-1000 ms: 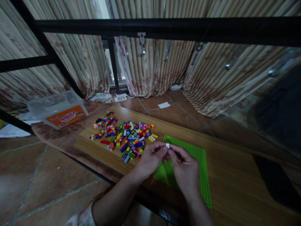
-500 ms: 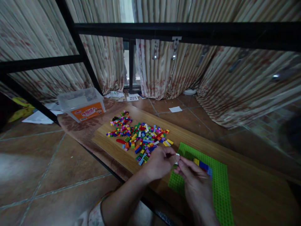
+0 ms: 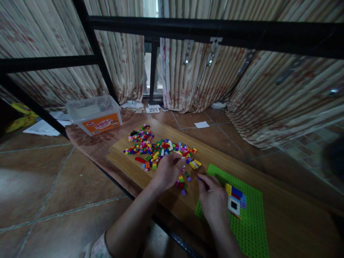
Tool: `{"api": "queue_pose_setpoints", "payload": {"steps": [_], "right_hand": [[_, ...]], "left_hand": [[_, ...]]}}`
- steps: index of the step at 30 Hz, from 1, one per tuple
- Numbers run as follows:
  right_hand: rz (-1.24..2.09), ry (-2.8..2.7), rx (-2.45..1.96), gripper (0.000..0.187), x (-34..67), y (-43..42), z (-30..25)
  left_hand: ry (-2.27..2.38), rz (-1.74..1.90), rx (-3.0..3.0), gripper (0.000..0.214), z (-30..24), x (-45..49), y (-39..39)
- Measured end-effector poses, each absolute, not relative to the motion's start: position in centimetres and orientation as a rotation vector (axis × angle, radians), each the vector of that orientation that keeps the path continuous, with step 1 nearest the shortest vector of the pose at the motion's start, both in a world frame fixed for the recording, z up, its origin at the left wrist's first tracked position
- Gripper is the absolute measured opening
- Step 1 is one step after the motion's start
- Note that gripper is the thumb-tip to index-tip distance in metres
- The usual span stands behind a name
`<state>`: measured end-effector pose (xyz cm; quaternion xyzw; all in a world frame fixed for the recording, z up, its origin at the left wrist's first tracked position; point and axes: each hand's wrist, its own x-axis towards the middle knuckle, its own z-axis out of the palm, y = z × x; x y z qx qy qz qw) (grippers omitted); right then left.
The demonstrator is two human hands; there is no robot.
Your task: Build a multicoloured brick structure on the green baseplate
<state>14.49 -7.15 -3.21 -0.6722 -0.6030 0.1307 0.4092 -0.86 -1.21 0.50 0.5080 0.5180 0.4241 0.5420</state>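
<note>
A pile of small coloured bricks (image 3: 158, 148) lies on a wooden board (image 3: 126, 165). My left hand (image 3: 168, 170) rests on the near edge of that pile, its fingers curled over the bricks. My right hand (image 3: 212, 199) hovers at the left edge of a green baseplate (image 3: 249, 229), pinching a small blue brick (image 3: 200, 178) between its fingertips. On the baseplate sits a small flat build (image 3: 235, 200) of yellow, blue, red, purple and white bricks around a black square.
A clear plastic tub (image 3: 94, 114) with an orange label stands at the far left of the board. Black metal bars (image 3: 188, 30) cross in front of striped curtains. Papers lie on the tiled floor (image 3: 48, 186).
My hands have parted: the left has moved left into the brick pile, the right has dropped to the baseplate's edge. The white piece held between both hands is gone from view.
</note>
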Motion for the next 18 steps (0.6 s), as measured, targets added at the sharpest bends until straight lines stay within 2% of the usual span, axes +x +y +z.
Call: {"api": "queue_pose_setpoints", "payload": {"steps": [10,18], "right_hand": [[0.135,-1.622,-1.797,0.034,14.6,-5.2,-2.8],[0.088,-1.720,-1.902,0.033,13.2,-3.4,-3.8]], "left_hand": [[1.139,1.161,0.732,0.009,2.9,-1.7,-1.0],[1.073,1.099,0.599,0.013,3.8,-2.2,-1.6]]}}
